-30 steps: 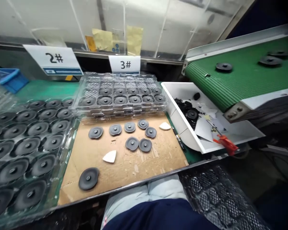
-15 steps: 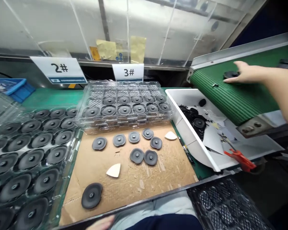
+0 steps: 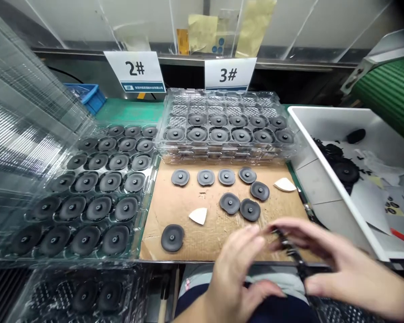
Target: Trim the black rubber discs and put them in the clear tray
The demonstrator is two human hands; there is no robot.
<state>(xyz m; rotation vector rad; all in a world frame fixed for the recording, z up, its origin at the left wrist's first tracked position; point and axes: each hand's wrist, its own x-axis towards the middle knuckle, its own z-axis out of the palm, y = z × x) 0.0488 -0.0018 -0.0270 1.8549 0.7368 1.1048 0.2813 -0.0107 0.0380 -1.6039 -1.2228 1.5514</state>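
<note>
Held edge-on between the thumb and fingers of my right hand [image 3: 336, 255] is a black moulded part [image 3: 294, 255], blurred, over the front of the cardboard sheet [image 3: 175, 206]. My left hand [image 3: 234, 273] is just left of it, thumb apart from the fingers, with nothing visible in it. On the cardboard lie several dark grey discs with a small central hub, such as one disc [image 3: 173, 237] at the front left and another [image 3: 250, 210] close above my hands. A white wedge-shaped piece [image 3: 199, 216] lies between them, and a second white piece [image 3: 285, 184] at the right.
Discs fill a clear tray [image 3: 139, 224] on the left. Behind the cardboard, a stack of clear trays [image 3: 229, 150] is partly filled. A white bin [image 3: 340, 199] with black scraps stands right, below a green conveyor belt [image 3: 390, 85]. Another tray [image 3: 54, 291] sits low at left.
My right hand has come from the conveyor belt to the cardboard's front edge, now with the black part. My left hand has risen beside it. The view has swung left.
</note>
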